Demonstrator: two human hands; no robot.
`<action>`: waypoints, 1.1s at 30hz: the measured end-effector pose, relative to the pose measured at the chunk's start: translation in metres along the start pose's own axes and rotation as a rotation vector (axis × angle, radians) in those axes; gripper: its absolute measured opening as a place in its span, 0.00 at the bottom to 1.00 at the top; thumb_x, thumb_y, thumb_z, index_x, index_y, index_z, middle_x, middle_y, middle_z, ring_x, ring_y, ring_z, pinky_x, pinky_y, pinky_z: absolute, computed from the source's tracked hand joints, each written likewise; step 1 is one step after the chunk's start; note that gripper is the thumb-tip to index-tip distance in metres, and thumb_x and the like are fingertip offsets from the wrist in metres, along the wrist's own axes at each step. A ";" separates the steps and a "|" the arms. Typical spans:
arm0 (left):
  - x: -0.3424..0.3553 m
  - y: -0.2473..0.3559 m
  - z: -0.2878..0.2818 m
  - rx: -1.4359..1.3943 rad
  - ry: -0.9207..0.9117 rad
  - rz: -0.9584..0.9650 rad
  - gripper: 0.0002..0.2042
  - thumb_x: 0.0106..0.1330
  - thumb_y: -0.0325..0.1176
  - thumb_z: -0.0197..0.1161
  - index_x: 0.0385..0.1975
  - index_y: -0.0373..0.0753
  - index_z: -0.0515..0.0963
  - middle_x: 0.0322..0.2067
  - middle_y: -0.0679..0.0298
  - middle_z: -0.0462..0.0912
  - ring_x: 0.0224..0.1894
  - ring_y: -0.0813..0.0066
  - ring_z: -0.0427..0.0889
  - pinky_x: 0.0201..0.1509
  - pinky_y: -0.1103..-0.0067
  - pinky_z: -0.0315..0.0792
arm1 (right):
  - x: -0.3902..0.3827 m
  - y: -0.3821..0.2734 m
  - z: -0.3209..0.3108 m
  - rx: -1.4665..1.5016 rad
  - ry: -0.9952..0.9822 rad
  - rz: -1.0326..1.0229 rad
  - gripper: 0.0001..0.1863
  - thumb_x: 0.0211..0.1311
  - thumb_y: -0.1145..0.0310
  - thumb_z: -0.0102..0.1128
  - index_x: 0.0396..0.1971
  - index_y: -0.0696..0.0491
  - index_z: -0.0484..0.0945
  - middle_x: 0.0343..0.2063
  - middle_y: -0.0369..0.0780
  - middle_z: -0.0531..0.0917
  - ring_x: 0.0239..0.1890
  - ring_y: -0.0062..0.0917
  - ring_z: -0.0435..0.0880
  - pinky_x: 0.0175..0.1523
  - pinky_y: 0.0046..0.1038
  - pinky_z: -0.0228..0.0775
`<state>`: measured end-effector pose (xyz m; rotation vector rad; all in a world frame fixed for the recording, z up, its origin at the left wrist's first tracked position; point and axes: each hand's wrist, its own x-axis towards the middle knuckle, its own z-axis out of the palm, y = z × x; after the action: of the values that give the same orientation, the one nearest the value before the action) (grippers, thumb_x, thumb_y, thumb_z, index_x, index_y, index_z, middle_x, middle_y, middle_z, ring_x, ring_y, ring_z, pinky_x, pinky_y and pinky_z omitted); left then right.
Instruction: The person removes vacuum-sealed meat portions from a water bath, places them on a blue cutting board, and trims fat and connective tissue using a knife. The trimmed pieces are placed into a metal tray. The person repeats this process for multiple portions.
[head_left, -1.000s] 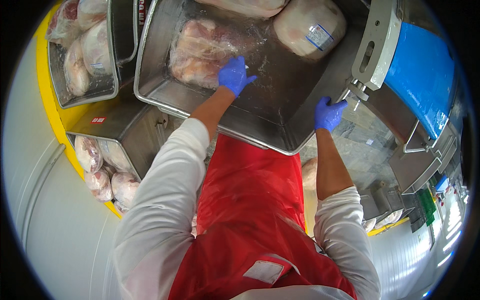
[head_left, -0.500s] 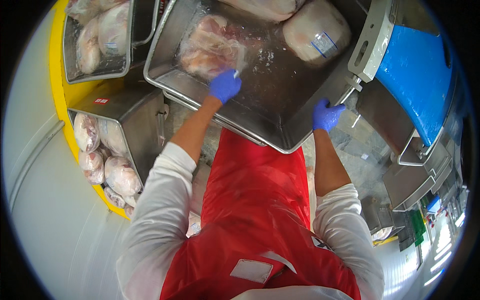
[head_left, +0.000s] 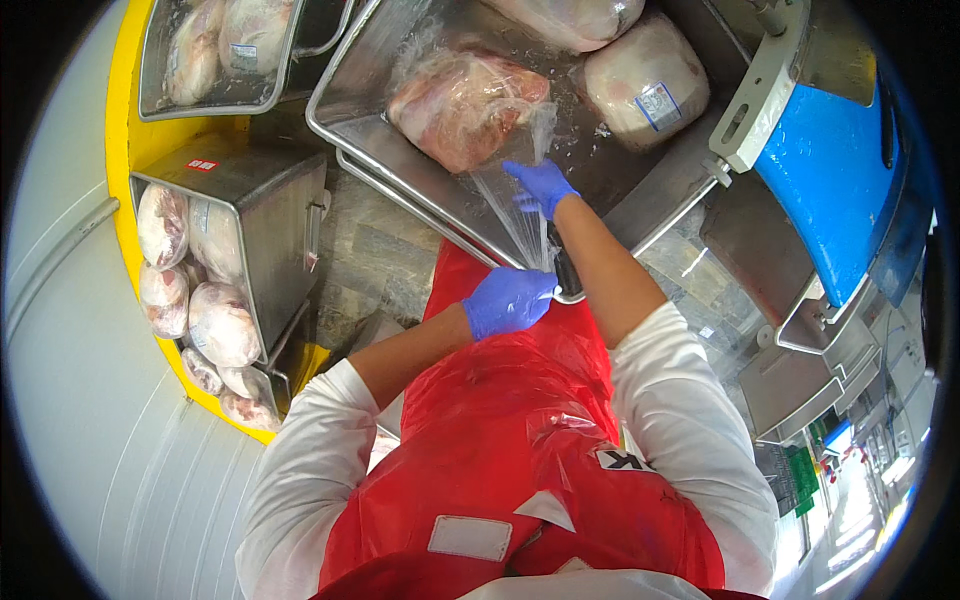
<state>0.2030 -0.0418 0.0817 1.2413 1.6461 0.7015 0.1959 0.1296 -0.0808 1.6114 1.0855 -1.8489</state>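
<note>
My left hand (head_left: 510,302), in a blue glove, is closed on the gathered end of a clear plastic bag (head_left: 510,215) just over the near rim of a metal tub (head_left: 385,205). The film stretches tight from there up to a reddish piece of meat (head_left: 465,110) in the tub, which it partly covers. My gloved right hand (head_left: 543,188) is beside the stretched film, fingers apart and pointing left; whether they touch the film is unclear. Farther right in the tub lies a wrapped pale piece of meat (head_left: 645,85) with a label.
Another wrapped piece (head_left: 570,15) lies at the tub's far side. At left, a metal bin (head_left: 270,165) holds several wrapped pieces, with a second bin (head_left: 280,95) beyond it by a yellow edge (head_left: 125,90). A blue panel (head_left: 825,180) and metal frame (head_left: 755,100) stand right.
My left hand has pulled the plastic from the meat toward me, over the near rim. My right hand has left the tub's right edge and moved inward to the film.
</note>
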 end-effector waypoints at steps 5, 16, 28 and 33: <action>-0.012 -0.006 -0.017 -0.012 0.104 -0.044 0.10 0.68 0.38 0.64 0.42 0.39 0.78 0.39 0.54 0.79 0.39 0.51 0.83 0.38 0.59 0.78 | 0.007 0.030 -0.026 0.154 0.061 -0.088 0.13 0.64 0.58 0.69 0.33 0.53 0.80 0.20 0.35 0.75 0.18 0.22 0.70 0.24 0.30 0.61; 0.059 -0.092 -0.030 0.314 0.213 -0.113 0.40 0.61 0.52 0.72 0.68 0.37 0.63 0.59 0.45 0.72 0.50 0.48 0.83 0.48 0.62 0.82 | -0.136 0.042 -0.068 0.229 -0.126 -0.081 0.10 0.72 0.61 0.63 0.35 0.53 0.82 0.21 0.29 0.75 0.21 0.14 0.71 0.25 0.20 0.61; 0.043 -0.017 0.002 -0.526 0.733 0.095 0.12 0.71 0.43 0.60 0.42 0.41 0.76 0.33 0.63 0.76 0.31 0.66 0.78 0.33 0.68 0.74 | -0.264 -0.029 -0.045 -0.259 -0.337 -0.417 0.12 0.76 0.63 0.59 0.46 0.55 0.84 0.33 0.30 0.81 0.37 0.13 0.77 0.44 0.22 0.72; 0.024 0.025 -0.051 -1.654 0.650 -0.238 0.15 0.72 0.41 0.61 0.52 0.40 0.77 0.44 0.62 0.82 0.38 0.70 0.81 0.40 0.74 0.74 | -0.198 -0.003 -0.064 -0.050 -0.011 -0.760 0.19 0.72 0.64 0.63 0.58 0.55 0.77 0.45 0.37 0.82 0.48 0.20 0.80 0.56 0.26 0.73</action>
<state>0.1655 -0.0071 0.1160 -0.4091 0.9610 1.8331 0.2744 0.1518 0.1112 1.2350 1.9046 -2.2334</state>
